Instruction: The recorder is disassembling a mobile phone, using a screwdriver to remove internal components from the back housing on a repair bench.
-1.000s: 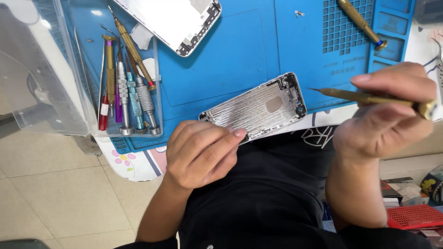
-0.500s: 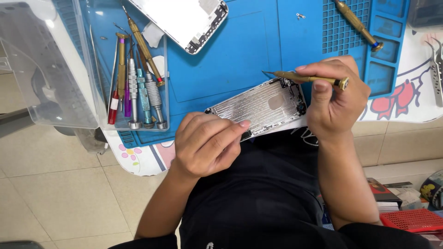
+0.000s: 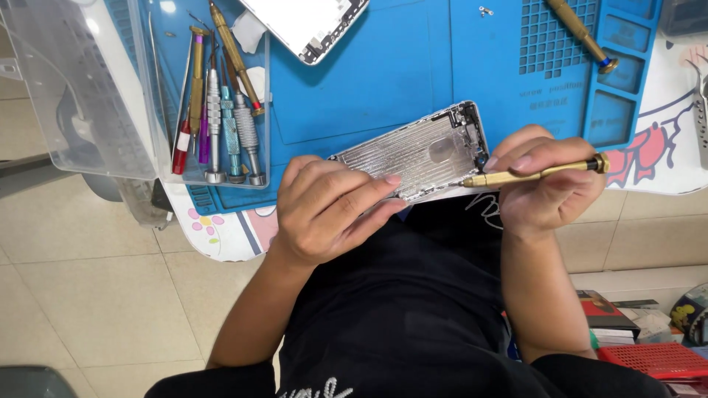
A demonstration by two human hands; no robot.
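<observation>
A silver phone back housing [image 3: 420, 151] lies inside-up at the near edge of a blue work mat [image 3: 369, 81]. My left hand [image 3: 328, 210] grips its near left end, fingers over the edge. My right hand [image 3: 549, 180] holds a brass-coloured screwdriver [image 3: 535, 175] almost level, its tip touching the housing's lower right corner.
A clear tray [image 3: 221, 110] at the left holds several screwdrivers. A white phone part [image 3: 310, 26] lies at the mat's far edge. Another brass screwdriver [image 3: 579, 33] rests on the mat's grid section. A clear plastic box [image 3: 66, 81] stands far left. Books and a red basket [image 3: 649, 357] sit on the floor.
My right hand has turned the screwdriver round and brought its tip down to the housing's right end. My left hand stays on the housing.
</observation>
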